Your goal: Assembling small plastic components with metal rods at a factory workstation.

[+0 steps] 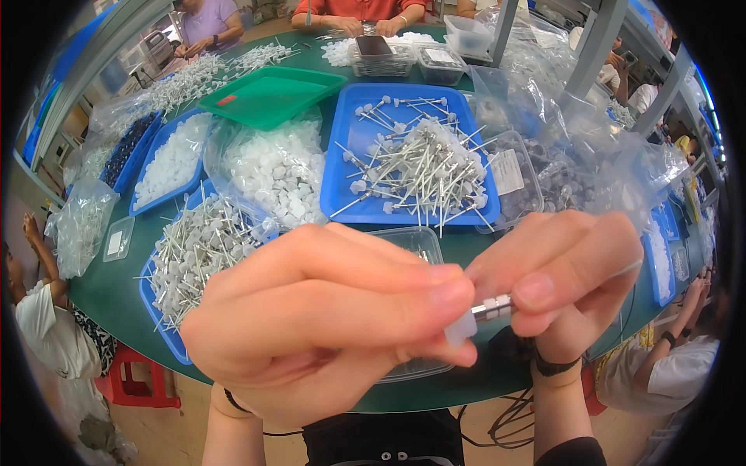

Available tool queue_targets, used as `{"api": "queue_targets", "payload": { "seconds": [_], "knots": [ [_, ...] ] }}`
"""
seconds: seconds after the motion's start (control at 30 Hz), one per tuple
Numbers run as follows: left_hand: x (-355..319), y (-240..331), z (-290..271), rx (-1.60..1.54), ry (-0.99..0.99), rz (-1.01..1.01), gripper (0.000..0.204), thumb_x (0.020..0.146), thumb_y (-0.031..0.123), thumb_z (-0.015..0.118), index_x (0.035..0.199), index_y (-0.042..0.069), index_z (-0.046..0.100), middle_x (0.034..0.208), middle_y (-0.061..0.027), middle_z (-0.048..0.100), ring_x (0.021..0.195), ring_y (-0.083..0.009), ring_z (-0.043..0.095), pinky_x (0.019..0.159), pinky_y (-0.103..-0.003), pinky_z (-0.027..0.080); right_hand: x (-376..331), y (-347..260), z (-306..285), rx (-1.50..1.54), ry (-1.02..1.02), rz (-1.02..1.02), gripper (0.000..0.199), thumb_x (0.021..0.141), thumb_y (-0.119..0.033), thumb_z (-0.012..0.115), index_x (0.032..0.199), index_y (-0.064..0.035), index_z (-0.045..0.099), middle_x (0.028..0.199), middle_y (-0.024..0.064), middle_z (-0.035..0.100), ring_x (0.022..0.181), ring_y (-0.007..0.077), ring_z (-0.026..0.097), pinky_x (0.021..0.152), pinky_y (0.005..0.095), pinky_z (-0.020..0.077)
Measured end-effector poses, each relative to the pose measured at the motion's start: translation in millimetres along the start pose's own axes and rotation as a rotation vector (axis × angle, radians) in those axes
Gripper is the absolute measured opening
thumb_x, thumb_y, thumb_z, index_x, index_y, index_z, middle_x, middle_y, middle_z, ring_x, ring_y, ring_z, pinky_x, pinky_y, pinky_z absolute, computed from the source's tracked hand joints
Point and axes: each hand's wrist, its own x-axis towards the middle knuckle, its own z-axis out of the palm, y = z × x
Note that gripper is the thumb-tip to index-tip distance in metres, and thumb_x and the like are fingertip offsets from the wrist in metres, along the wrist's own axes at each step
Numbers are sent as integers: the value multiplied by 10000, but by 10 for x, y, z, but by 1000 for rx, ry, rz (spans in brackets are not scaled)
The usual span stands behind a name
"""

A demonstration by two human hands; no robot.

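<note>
Both hands are raised close to the camera, meeting over the near edge of the green table (311, 109). The left hand (326, 326) has its fingers curled together, thumb and forefinger pinched on a small white cap (460, 329) that shows just past its fingertips. The right hand (563, 276) pinches a thin metal pin (497, 307) between thumb and forefinger; the pin's ribbed end points left and meets the cap, so the two parts touch right between the two grips. A thin wire-like shaft (625, 269) shows past the right fingers, on the far side from the cap. Directly behind the grip, partly hidden by the hands, sits a clear plastic tub (412, 241). Beyond that, farther from the hands, a blue tray (350, 140) holds a loose heap of finished pins with white caps. Left of the grip and a little behind it, another blue tray (167, 338) is piled with metal pins, and behind that lies a clear bag of white caps (276, 175). A green tray (272, 93) lies farther back still. To the right of the grip, crumpled clear bags (575, 147) crowd the table. Other people sit around the table's far and side edges.
</note>
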Motion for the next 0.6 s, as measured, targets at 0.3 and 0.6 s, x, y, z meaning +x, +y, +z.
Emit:
{"api": "queue_targets", "payload": {
  "seconds": [0.3,0.6],
  "knots": [
    [38,9,-21,135,-55,90,117,608,-56,611,708,-1,584,693,-105,555,604,-220,570,490,-262,463,26,-36,-50,-56,-57,15,133,590,93,625,657,9,548,640,148,571,555,271,592,479,295,500],
    [48,-6,-48,250,-112,120,165,578,-58,628,728,-12,578,686,-110,573,607,-227,576,511,-266,461,22,-18,-43,-188,-40,13,124,591,79,634,618,-4,546,578,132,562,495,232,572,451,261,467]
  ]
}}
